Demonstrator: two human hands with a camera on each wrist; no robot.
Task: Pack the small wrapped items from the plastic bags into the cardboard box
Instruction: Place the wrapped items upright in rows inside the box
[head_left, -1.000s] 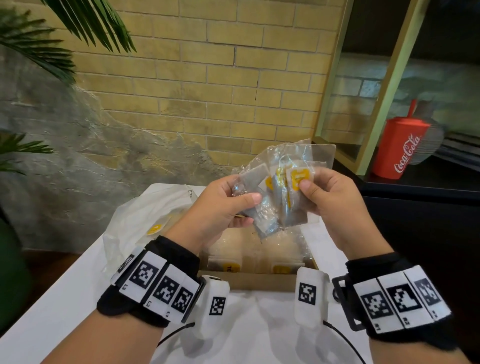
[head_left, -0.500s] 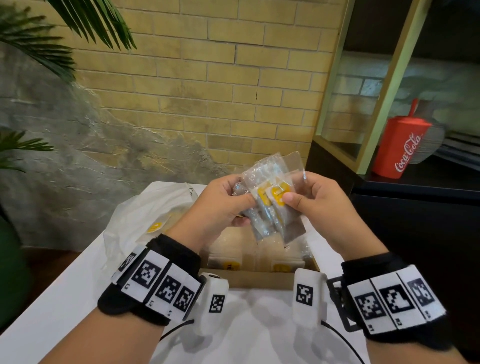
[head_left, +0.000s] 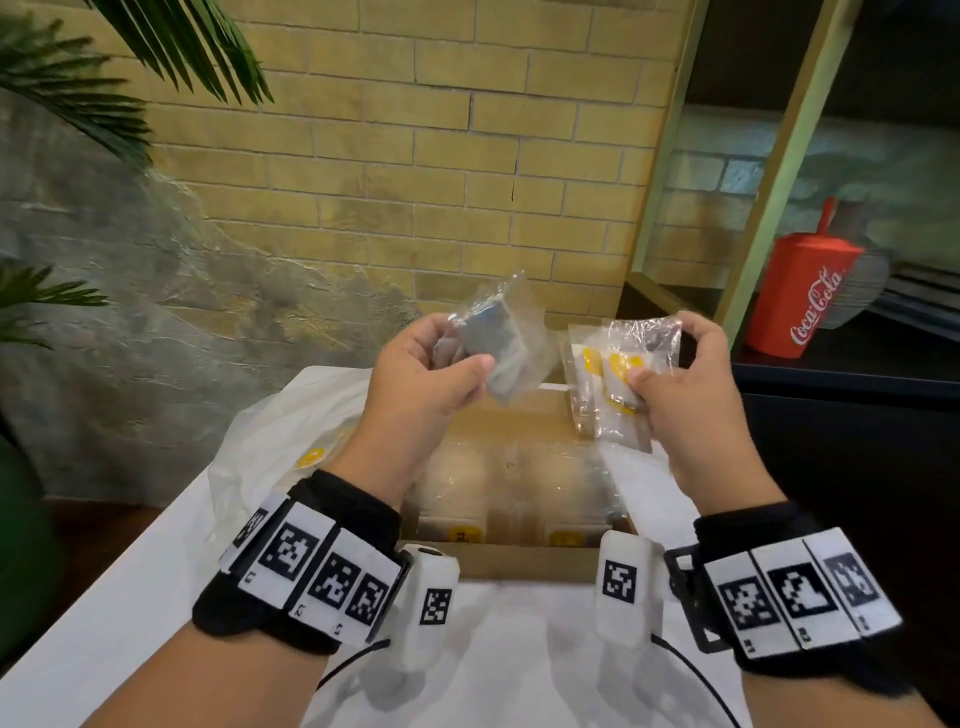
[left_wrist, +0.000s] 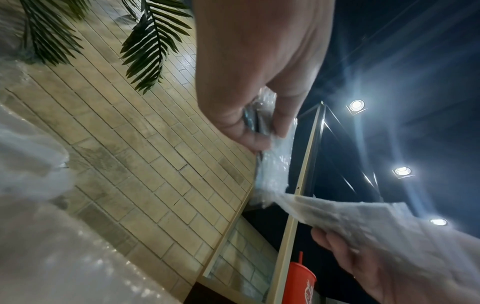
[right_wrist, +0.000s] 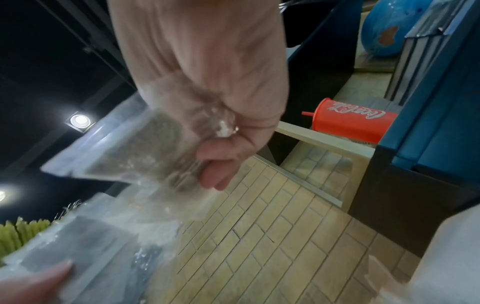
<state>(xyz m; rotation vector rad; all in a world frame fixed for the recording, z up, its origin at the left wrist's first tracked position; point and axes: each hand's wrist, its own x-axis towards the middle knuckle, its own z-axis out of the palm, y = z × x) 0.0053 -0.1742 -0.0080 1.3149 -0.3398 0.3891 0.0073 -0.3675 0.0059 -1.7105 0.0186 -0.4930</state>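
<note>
While my left hand (head_left: 434, 371) pinches one clear packet (head_left: 496, 348) thumb against curled fingers, it sits above the far-left part of the cardboard box (head_left: 524, 564). My right hand (head_left: 675, 379) pinches a small stack of yellow-label packets (head_left: 618, 379) the same way, above the box's far-right corner. The two bundles are apart, nothing bridging them in the head view.

Handling, my read: packets look light and floppy, crinkly clear film, probably slick, loose edges flap. The flat grey insert seems to be the only stiff part, so I'd grip through the film onto it, not the empty margin. The stack in the right hand could fan or slide; thumb stays flat across the top label. Doesn't look fragile.

The box already holds a layer of wrapped items (head_left: 519, 488) along its near side; bare cardboard shows at the far side. A white plastic bag (head_left: 280, 441) lies just left of the box, one yellow label visible through it. The box rests on the white table (head_left: 130, 623).
</note>
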